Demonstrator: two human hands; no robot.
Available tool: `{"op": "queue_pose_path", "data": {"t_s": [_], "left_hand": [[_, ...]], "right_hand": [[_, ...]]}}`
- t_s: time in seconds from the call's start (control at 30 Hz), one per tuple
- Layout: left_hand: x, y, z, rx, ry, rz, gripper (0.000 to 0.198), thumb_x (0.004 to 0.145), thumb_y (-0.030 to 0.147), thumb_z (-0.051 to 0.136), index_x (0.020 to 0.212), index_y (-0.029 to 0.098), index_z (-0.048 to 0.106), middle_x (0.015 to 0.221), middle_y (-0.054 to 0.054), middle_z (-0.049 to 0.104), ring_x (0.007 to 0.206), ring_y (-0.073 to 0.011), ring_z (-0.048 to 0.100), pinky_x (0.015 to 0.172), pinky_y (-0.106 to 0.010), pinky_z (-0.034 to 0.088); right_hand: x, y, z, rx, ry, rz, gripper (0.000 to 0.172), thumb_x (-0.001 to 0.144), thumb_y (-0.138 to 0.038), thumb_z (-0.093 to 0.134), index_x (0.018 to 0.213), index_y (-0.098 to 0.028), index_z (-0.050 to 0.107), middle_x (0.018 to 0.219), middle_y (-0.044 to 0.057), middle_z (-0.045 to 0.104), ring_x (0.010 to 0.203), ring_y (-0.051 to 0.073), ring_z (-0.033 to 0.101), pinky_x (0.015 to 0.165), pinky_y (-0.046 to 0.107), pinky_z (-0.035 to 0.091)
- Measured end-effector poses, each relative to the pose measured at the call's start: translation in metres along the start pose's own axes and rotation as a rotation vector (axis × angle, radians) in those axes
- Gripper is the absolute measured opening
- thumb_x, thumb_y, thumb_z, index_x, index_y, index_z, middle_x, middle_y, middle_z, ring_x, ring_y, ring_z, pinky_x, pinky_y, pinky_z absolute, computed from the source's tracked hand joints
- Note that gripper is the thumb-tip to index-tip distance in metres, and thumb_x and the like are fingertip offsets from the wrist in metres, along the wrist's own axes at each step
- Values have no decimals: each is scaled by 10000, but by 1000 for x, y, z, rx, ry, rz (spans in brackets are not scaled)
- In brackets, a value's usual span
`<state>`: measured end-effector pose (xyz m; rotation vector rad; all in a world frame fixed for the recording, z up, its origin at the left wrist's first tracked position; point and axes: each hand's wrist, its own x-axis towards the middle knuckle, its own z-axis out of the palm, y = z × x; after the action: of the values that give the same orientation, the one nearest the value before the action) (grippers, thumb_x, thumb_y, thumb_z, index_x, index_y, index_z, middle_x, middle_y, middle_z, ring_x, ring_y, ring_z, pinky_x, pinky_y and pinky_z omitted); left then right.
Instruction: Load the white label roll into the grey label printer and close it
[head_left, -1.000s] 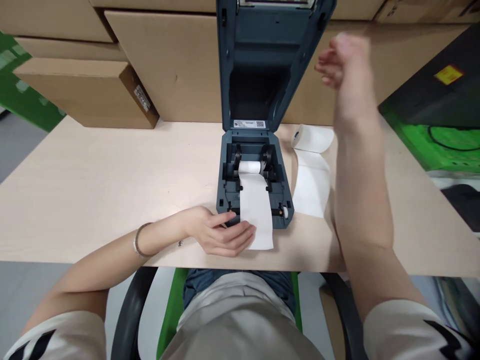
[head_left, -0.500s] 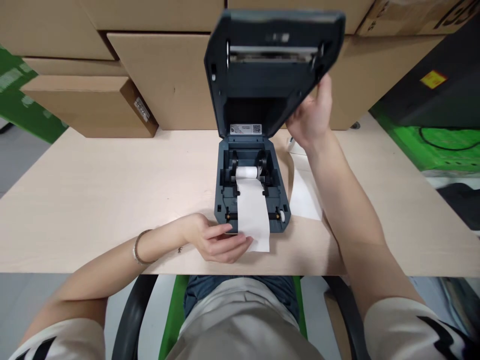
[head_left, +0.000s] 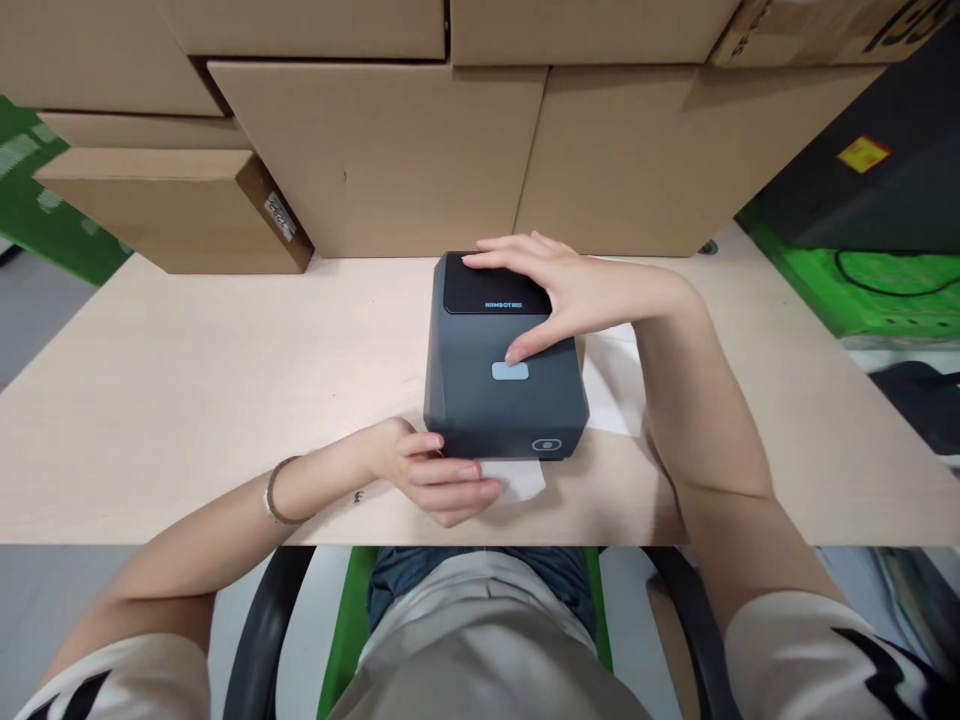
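Note:
A dark grey label printer (head_left: 480, 400) with a black panel and a pale blue button stands on the table, its lid down. From under its front edge a strip of white label paper (head_left: 523, 480) sticks out. My right hand (head_left: 559, 290) lies spread over the lid, fingers on the black panel and thumb just above the button. At the printer's front left corner is my left hand (head_left: 442, 480). Its thumb is near the casing, while the other fingers stretch across the left edge of the paper. The inside of the printer is hidden.
White paper (head_left: 615, 380) lies on the table right of the printer, partly behind my right arm. Cardboard boxes (head_left: 375, 160) form a wall along the back. A flatter carton (head_left: 172, 210) stands at the back left. The table's front edge (head_left: 225, 540) runs close to me.
The printer lid, raised and held by my right hand before, is now down. My right hand has moved from its side onto its top. My left hand has stayed almost in place.

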<state>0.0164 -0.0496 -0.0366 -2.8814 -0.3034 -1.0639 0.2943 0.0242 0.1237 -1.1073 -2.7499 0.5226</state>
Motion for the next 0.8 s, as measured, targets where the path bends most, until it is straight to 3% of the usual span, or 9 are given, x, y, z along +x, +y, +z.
{"op": "queue_pose_path", "data": {"t_s": [0.07, 0.13, 0.23, 0.37, 0.8], "left_hand": [[7, 3, -9, 209, 253, 290, 208, 957, 470, 729, 1161, 504, 703, 1220, 127, 759, 1204, -147, 701, 1228, -331, 501], [15, 3, -16, 336, 346, 249, 202, 986, 526, 675, 1138, 403, 728, 1294, 45, 742, 1373, -209, 632, 1325, -440, 401], [19, -2, -20, 269, 263, 118, 431, 1011, 668, 569, 1285, 363, 701, 1320, -30, 740, 1393, -275, 634, 1250, -534, 485], [12, -10, -17, 99, 185, 93, 543, 946, 726, 647, 1426, 474, 615, 1278, 8, 754, 1272, -253, 700, 1175, -517, 567], [7, -10, -16, 221, 148, 94, 484, 967, 751, 559, 1323, 445, 677, 1158, -4, 773, 1166, -258, 749, 1089, -525, 620]], "right_hand": [[0, -1, 0, -11, -16, 2, 1040, 837, -724, 736, 1705, -346, 305, 1785, 88, 275, 1652, 398, 239, 1321, 661, 272], [0, -1, 0, -21, -32, 9, 1047, 843, -719, 734, 1712, -345, 284, 1793, 91, 254, 1658, 397, 222, 1324, 660, 266], [0, -3, 0, -36, -51, 25, 1057, 847, -699, 740, 1718, -330, 269, 1802, 101, 229, 1666, 398, 199, 1329, 655, 253], [-1, -5, 2, -41, -45, 7, 1057, 851, -719, 726, 1721, -333, 266, 1799, 110, 232, 1658, 417, 204, 1314, 676, 255], [0, -3, 0, -27, -42, 14, 1038, 849, -717, 732, 1713, -331, 305, 1799, 101, 254, 1663, 396, 228, 1328, 648, 269]]}}
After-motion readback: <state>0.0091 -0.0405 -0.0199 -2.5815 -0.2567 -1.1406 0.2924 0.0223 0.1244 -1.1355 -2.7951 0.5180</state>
